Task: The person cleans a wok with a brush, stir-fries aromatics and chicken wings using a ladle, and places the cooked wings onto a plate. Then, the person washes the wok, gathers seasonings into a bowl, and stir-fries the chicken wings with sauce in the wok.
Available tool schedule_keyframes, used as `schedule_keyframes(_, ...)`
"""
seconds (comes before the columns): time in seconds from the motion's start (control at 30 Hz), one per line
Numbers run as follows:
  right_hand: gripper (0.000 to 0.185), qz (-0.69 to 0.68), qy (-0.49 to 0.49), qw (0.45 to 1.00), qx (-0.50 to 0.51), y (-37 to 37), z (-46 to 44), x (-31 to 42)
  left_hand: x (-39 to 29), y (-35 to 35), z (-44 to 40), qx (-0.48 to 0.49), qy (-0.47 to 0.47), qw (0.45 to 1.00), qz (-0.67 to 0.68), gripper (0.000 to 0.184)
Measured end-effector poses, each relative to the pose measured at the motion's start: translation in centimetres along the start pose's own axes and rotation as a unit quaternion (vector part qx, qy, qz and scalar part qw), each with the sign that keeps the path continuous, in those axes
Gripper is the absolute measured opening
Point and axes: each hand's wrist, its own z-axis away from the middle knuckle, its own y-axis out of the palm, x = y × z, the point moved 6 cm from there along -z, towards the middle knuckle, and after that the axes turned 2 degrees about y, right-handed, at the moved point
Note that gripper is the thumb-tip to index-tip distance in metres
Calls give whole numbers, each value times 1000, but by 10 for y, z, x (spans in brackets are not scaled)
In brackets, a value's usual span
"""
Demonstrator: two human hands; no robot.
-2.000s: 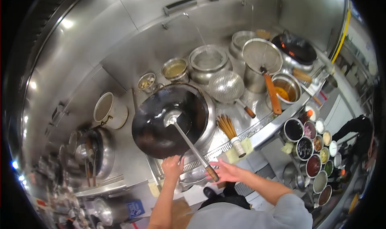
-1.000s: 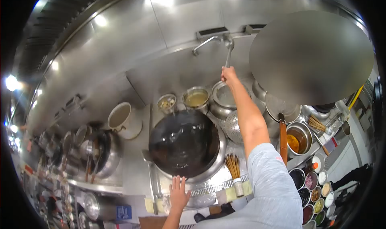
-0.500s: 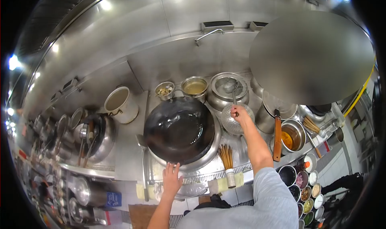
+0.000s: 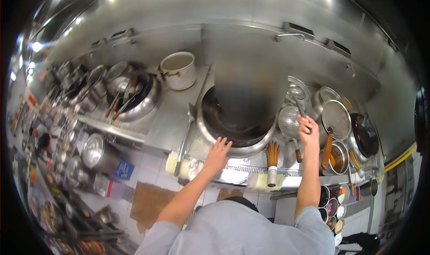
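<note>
My left hand (image 4: pixel 217 154) rests with its fingers apart at the near rim of the large wok (image 4: pixel 210 125), holding nothing. A grey blur hides much of the wok. My right hand (image 4: pixel 308 128) is closed round the handle of a ladle (image 4: pixel 299 107), whose bowl is over the metal pot (image 4: pixel 306 94) behind the perforated strainer (image 4: pixel 288 121). The strainer lies just left of my right hand. Between my hands, nearer me, lies a bamboo brush (image 4: pixel 272 161). A long-handled tool (image 4: pixel 183 143) lies left of the wok.
At the right are a mesh strainer (image 4: pixel 337 119), a pot with orange liquid (image 4: pixel 344 158), a black wok (image 4: pixel 365 134) and several ingredient tubs (image 4: pixel 332 206). A white pot (image 4: pixel 178 71) and a second wok station (image 4: pixel 154 94) stand at the left. A dark sleeve shows at lower right.
The view has swung left, so the stove appears further right. My right hand first reached toward the back wall with the ladle, then came down to the pot. My left hand remains at the wok's near edge.
</note>
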Motion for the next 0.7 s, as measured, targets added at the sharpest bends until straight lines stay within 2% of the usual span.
schedule_keyframes(0.1,31,2,53,998,26,21,49,-58,1,-13,5,-26,-1,999,34,72)
schedule_keyframes(0.2,42,-44,90,995,28,14,81,-102,6,-24,26,-62,-6,996,59,67)
schedule_keyframes(0.23,43,-44,107,993,23,11,88,-117,9,-29,38,-101,11,991,83,66)
schedule_keyframes(0.27,43,-44,121,991,19,8,95,-130,16,-26,55,-97,6,991,91,66)
schedule_keyframes(0.33,43,-36,132,991,-3,-1,104,-151,40,-20,99,-138,-15,979,147,64)
schedule_keyframes(0.4,43,-3,148,988,-44,-11,106,-170,70,-3,140,-120,-103,978,139,64)
schedule_keyframes(0.43,34,39,162,984,-66,-18,104,-178,77,-5,147,-120,-104,977,145,64)
schedule_keyframes(0.47,34,44,163,983,-71,-24,102,-184,87,-6,156,-113,-148,976,116,65)
schedule_keyframes(0.5,31,98,168,977,-92,-34,99,-190,96,-7,163,-106,-194,971,86,66)
schedule_keyframes(0.53,29,152,174,967,-111,-41,96,-196,101,-6,166,-109,-201,970,89,66)
schedule_keyframes(0.6,25,172,197,955,-139,-52,93,-209,116,5,164,-52,-236,970,4,78)
schedule_keyframes(0.67,23,430,149,874,-171,-61,92,-212,126,16,159,-29,-241,970,-21,82)
schedule_keyframes(0.7,23,505,125,831,-195,-58,94,-220,129,23,156,7,-241,970,-24,79)
